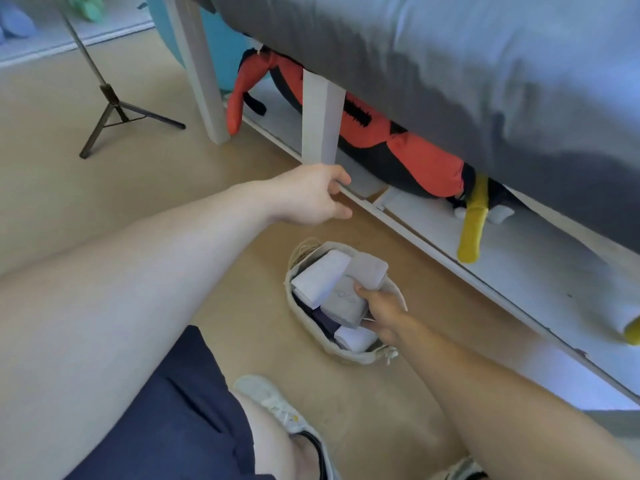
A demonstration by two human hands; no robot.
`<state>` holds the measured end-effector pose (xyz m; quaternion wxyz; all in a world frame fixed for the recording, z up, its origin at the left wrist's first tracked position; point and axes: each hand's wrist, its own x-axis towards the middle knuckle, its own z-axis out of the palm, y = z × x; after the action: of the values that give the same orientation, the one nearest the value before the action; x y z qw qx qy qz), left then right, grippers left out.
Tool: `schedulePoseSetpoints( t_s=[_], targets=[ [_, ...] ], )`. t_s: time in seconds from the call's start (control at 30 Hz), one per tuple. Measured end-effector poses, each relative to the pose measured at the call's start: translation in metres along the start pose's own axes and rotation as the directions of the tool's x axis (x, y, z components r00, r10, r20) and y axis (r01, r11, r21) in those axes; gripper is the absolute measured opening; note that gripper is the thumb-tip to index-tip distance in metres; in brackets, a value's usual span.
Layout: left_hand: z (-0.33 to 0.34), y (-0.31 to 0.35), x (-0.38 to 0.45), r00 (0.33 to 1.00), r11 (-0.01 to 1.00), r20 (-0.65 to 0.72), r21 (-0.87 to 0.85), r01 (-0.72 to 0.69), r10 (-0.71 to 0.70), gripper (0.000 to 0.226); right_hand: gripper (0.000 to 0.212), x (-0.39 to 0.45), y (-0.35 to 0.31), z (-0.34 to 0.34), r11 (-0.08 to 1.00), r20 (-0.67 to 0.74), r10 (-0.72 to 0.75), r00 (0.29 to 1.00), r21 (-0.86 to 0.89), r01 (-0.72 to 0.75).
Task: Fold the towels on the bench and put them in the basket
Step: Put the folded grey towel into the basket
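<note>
Two bare hands are reaching forward and down from the person wearing the camera. One small oval basket [346, 353], made of pale woven rope, is sitting on the tan floor [69, 188] just in front of a low white shelf [519, 271]. Four folded towels are showing inside it: one white towel [320, 277] lying across the far left, one grey towel [360, 289] resting on top of the pile, one dark navy towel [323, 322] tucked underneath, and one smaller white roll [355, 339] at the near end. The right hand [384, 315] is gripping the near edge of the grey towel, thumb on top and fingers curled beneath, over the basket's right rim. The left hand [315, 195] is hanging in the air well above and beyond the basket, loosely cupped and holding nothing, close to one white leg of the tabletop [320, 119]. One grey cloth [450, 81] is draping over the tabletop above. One red and black plush toy [408, 150] with yellow feet is lying along the shelf below it. One black tripod [110, 109] is standing on the floor at far left. One white shoe [277, 407] is showing at the bottom edge
</note>
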<state>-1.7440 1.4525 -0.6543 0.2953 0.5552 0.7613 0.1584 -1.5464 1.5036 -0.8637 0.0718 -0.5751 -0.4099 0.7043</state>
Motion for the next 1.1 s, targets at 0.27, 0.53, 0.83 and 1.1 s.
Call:
schedulePoseSetpoints(
  t_s=[0.27,0.53,0.83,1.1],
  targets=[
    [0.021,-0.026,0.014,0.990,0.977,0.131,0.213,0.025,-0.054,0.052,0.028,0.033,0.032,0.017,0.931,-0.036,0.216,0.976,0.309,-0.195],
    [0.025,-0.032,0.017,0.978,0.965,0.185,0.260,0.046,-0.096,0.055,0.027,0.044,0.038,0.025,0.921,-0.035,0.223,0.974,0.334,-0.198],
    [0.026,-0.028,0.016,0.969,0.963,0.213,0.261,0.068,-0.126,0.057,0.078,0.048,0.043,0.017,0.965,-0.319,-0.074,0.945,-0.262,-0.013],
    [0.026,-0.028,0.013,0.969,0.961,0.213,0.266,0.068,-0.128,0.058,0.091,0.039,0.048,0.019,0.460,-0.090,-0.592,0.801,-0.853,0.244]
  ],
)
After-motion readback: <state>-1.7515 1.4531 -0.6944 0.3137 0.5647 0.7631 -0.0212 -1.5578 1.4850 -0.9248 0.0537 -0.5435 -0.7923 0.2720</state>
